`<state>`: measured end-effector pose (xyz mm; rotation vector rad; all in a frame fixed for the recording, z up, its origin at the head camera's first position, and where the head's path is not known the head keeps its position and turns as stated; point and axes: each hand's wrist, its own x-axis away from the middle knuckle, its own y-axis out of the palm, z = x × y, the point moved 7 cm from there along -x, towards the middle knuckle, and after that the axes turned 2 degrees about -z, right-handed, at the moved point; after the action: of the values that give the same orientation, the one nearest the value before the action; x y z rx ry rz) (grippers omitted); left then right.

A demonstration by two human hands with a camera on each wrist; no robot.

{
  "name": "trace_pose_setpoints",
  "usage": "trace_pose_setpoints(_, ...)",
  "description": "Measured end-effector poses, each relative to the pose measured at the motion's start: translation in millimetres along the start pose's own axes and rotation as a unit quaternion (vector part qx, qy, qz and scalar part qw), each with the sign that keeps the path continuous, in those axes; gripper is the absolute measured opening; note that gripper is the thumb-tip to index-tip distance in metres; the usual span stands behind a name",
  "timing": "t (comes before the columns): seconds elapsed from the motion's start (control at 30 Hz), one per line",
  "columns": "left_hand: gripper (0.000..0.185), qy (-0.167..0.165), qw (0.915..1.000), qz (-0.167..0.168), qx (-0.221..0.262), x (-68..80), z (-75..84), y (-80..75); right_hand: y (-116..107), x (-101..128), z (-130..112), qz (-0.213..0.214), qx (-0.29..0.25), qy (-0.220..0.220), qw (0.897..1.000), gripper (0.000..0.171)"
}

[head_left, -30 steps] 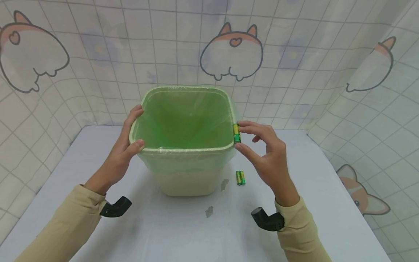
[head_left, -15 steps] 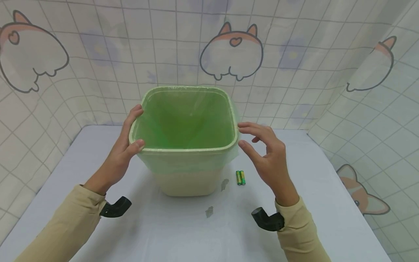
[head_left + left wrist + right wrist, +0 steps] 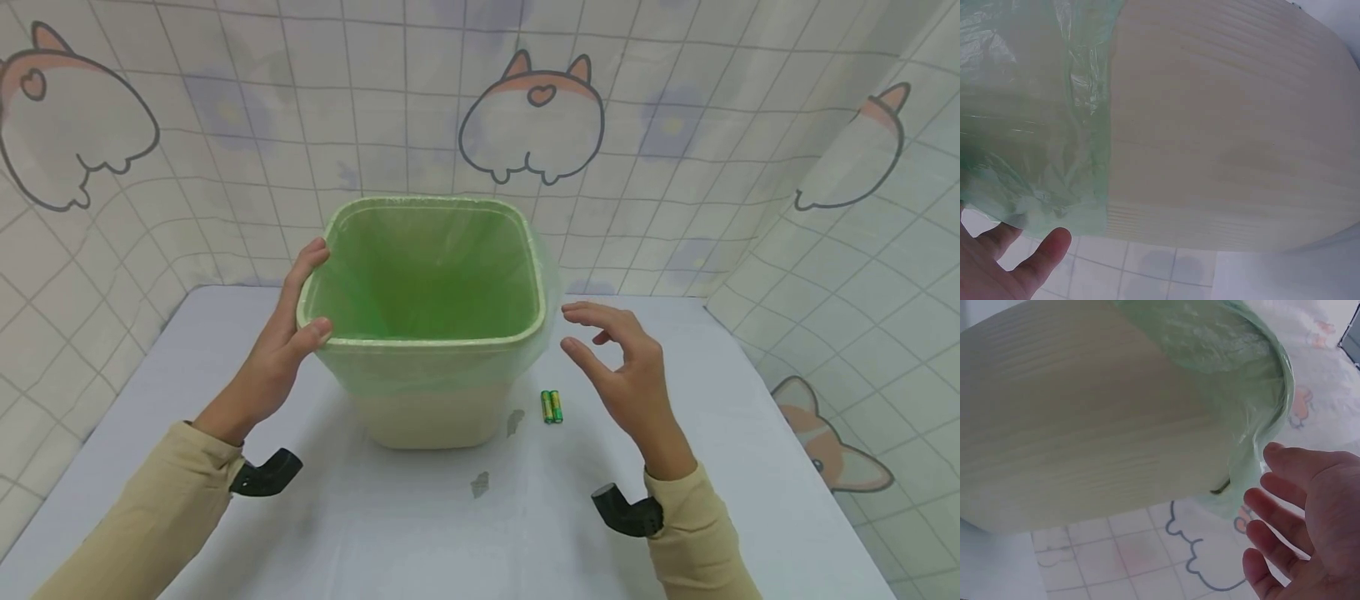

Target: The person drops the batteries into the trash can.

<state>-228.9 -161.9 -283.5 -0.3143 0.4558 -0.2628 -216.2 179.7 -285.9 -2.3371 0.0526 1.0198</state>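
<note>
A cream trash bin stands upright on the table, lined with a thin green plastic bag folded over its rim. My left hand grips the rim on the left side, fingers at the far part and thumb over the near corner. To the right of the bin, my right hand hangs apart from the rim, fingers and thumb spread with nothing between them. In the right wrist view the right hand is beside the bag's folded edge. Two small green-and-yellow batteries lie side by side on the table.
The white table has two grey marks near the bin's front. A curtain with grid lines and cartoon dogs hangs behind and at both sides. A black camera mount is on the right wrist, another on the left.
A second ago my right hand pinched a battery at the bin's right rim. That battery is now out of sight, and the right hand has moved slightly right and down. The left hand stays put.
</note>
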Motion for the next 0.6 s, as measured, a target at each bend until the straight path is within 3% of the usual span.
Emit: trace_pose_setpoints(0.6,0.066,-0.002,1.0,0.001,0.008,-0.8,-1.4,-0.3,4,15,16,-0.004,-0.003,0.027,1.0,0.038)
